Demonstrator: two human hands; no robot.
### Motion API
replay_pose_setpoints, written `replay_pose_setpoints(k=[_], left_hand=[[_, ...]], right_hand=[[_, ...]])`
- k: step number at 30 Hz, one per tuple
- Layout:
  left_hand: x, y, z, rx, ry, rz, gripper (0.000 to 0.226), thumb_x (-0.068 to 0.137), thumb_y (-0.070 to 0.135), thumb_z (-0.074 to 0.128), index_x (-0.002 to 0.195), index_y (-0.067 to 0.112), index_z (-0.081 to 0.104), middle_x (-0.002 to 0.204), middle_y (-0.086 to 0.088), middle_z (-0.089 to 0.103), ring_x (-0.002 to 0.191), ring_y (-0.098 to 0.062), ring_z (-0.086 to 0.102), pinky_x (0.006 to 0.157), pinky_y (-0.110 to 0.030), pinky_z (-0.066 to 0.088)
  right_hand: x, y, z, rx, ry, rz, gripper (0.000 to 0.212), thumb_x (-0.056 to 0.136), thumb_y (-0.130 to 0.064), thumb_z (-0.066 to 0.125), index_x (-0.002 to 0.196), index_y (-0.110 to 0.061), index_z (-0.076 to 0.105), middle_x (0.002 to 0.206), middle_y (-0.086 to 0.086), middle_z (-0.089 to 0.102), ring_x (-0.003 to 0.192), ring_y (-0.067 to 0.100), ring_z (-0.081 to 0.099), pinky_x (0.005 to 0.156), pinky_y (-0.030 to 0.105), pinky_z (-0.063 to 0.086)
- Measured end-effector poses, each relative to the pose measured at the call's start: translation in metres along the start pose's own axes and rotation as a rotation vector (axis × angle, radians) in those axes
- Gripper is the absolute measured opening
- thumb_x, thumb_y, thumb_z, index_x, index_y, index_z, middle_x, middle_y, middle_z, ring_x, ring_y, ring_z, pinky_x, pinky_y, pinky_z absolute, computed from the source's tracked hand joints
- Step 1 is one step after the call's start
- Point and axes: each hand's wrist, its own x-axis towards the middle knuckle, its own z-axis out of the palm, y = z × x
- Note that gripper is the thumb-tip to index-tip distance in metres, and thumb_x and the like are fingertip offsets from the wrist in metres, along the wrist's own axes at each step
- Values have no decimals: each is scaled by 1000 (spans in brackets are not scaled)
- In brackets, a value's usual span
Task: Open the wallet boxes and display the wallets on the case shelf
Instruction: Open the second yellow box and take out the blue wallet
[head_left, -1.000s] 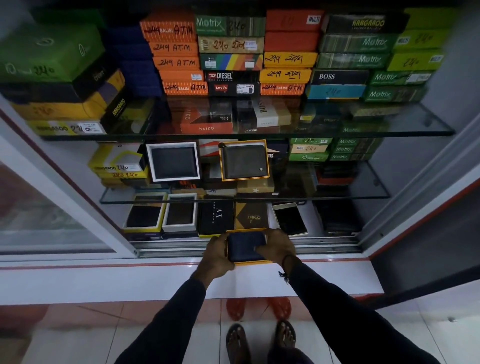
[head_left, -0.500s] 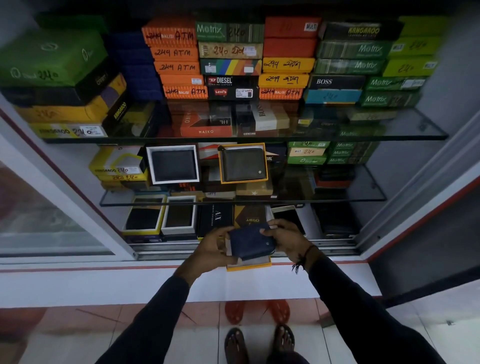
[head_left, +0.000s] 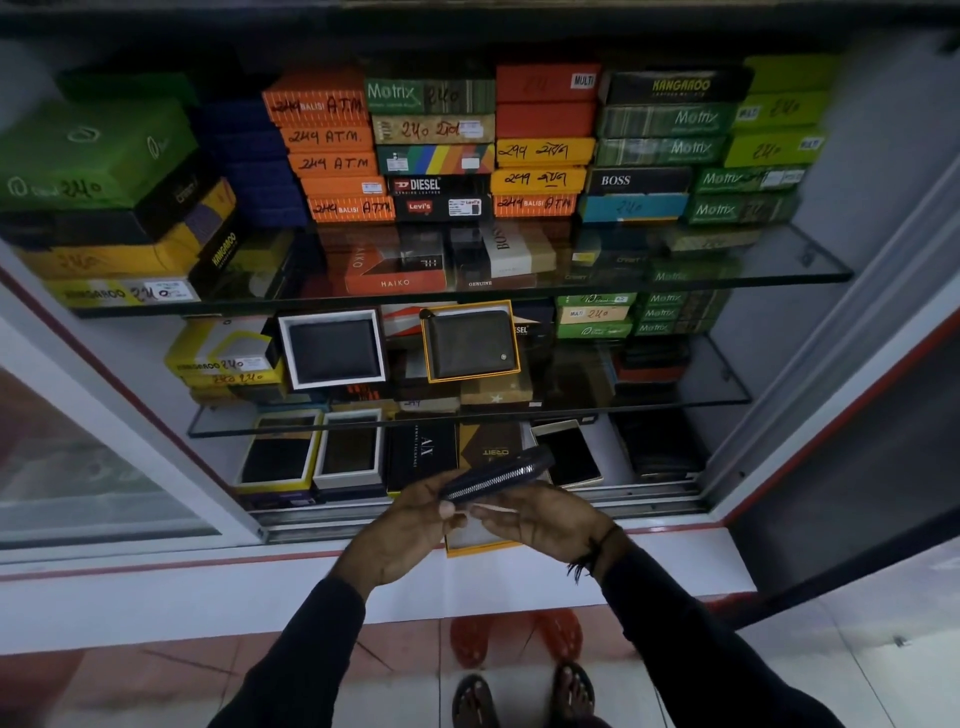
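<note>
While both hands grip a zipped wallet (head_left: 493, 480), left hand (head_left: 410, 525), right hand (head_left: 545, 519), white ledge (head_left: 156, 597), glass shelves (head_left: 727, 270).

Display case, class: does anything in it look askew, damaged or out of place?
Nothing looks damaged or spilled. One oddity: the olive wallet in its orange-rimmed box on the middle glass shelf sits slightly rotated, while the white-rimmed box beside it looks squarer. The blue zip wallet is simply tilted in both hands.
</note>
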Motion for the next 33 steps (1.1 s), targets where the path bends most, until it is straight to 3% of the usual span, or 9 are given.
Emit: replay_pose_setpoints(k=[3, 7, 10, 13, 16, 18, 23, 27, 33], left_hand=[[-5, 7, -4, -44, -44, -8, 76, 56, 38, 98, 123, 11, 73, 114, -10, 72, 103, -21, 67, 91, -34, 51], [-9, 6, -15, -149, -17, 1, 57, 66, 24, 94, 117, 8, 75, 118, -15, 73, 109, -30, 68, 100, -45, 47], [-12, -2, -34, -117, 116, 26, 32, 89, 4, 67, 120, 10, 75, 121, -15, 74, 113, -32, 67, 96, -39, 56], [-18, -7, -45, 28, 260, 34, 38, 84, 16, 79, 121, 22, 75, 126, -7, 74, 120, -27, 65, 90, -28, 57], [-14, -16, -41, 155, 274, 62, 47, 73, 29, 89, 118, 31, 75, 124, -1, 76, 117, -16, 70, 85, -22, 58], [-6, -22, -35, 163, 348, 122, 39, 81, 14, 83, 117, 26, 75, 121, -4, 77, 116, -20, 70, 82, -20, 58], [14, -36, -18, 108, 410, 166, 53, 76, -12, 77, 125, 7, 68, 124, -17, 72, 112, -35, 70, 79, -32, 62], [15, -42, -19, 63, 373, 172, 53, 78, -19, 70, 121, 12, 71, 115, -15, 76, 100, -30, 74, 74, -33, 63], [4, -49, -34, 6, 269, 142, 54, 69, 15, 90, 121, 17, 74, 120, -11, 76, 112, -26, 72, 86, -28, 59]], right_hand=[[0, -1, 5, -7, 47, -36, 24, 94, -3, 59, 117, 2, 64, 104, 16, 70, 91, 24, 71, 77, 30, 62], [2, -3, -1, -152, 92, -41, 15, 92, -3, 61, 105, -4, 70, 91, 12, 72, 85, 22, 68, 76, 29, 62], [-3, -15, -19, -282, 153, -113, 17, 93, -1, 58, 98, -6, 73, 96, 13, 71, 85, 21, 70, 76, 29, 60], [-11, -29, -36, -367, 217, -177, 20, 90, -1, 63, 109, 4, 69, 105, 19, 68, 91, 26, 66, 77, 28, 59], [-16, -34, -27, -492, 243, -187, 21, 87, -6, 70, 106, 4, 72, 103, 19, 67, 95, 28, 63, 79, 29, 57], [-18, -31, -9, -536, 217, -214, 25, 86, -7, 72, 108, 4, 72, 100, 17, 69, 91, 23, 66, 76, 28, 58], [-6, 8, 39, -699, 218, -295, 20, 78, -6, 79, 98, 0, 77, 98, 20, 76, 75, 14, 72, 64, 20, 58], [5, 30, 53, -764, 305, -370, 16, 76, -7, 82, 89, 1, 79, 73, 9, 75, 57, 10, 68, 56, 20, 56], [-8, 17, 51, -952, 363, -419, 14, 81, -9, 78, 92, -1, 78, 89, 19, 78, 64, 16, 70, 59, 22, 60]])
